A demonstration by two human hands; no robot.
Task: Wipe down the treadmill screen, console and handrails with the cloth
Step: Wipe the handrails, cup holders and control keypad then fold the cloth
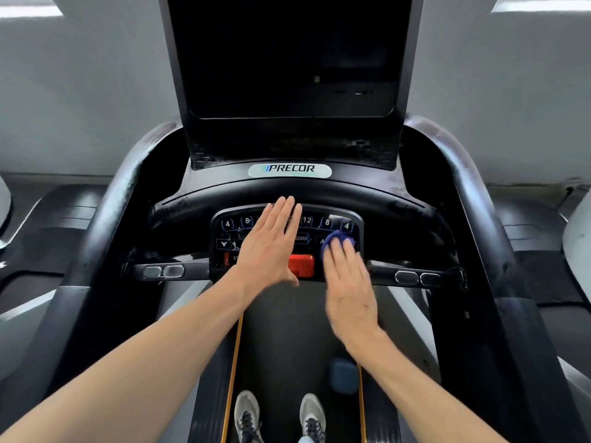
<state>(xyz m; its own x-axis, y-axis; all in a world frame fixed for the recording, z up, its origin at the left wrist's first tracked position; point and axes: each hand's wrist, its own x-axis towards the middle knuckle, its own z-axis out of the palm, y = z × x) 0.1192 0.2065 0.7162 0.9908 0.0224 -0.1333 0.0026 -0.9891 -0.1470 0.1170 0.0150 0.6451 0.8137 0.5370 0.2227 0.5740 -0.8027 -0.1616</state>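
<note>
Two hands over the console (286, 241). Right hand (348, 289) presses a small blue cloth (337, 241) onto the right part of the keypad, fingers (339, 254) straight and close together on top of the cloth; image blurred there, so the hand is probably mid-stroke. Left hand (268, 247) lies flat across the keypad's middle-left, fingers straight and pressed together, tips reaching the upper rim; holds nothing.

Step in hand, by judgement: wiping the button panel. To do it well: keep the cloth flat under the fingers, light even pressure, short overlapping strokes across the numbered keys, then down toward the red stop button (302, 265). Avoid pressing keys hard enough to trigger them. Left hand would need to lift off so its patch gets wiped too.

Cloth: dark blue, bunched small, mostly hidden under the fingers; only its far edge shows. Likely soft and pliable; cannot tell if damp.

Surfaces: droplets or specks visible on the left of the keypad. Screen (287, 55) dark. Handrails (454, 174) show dull smears, apparently not yet done.
</note>
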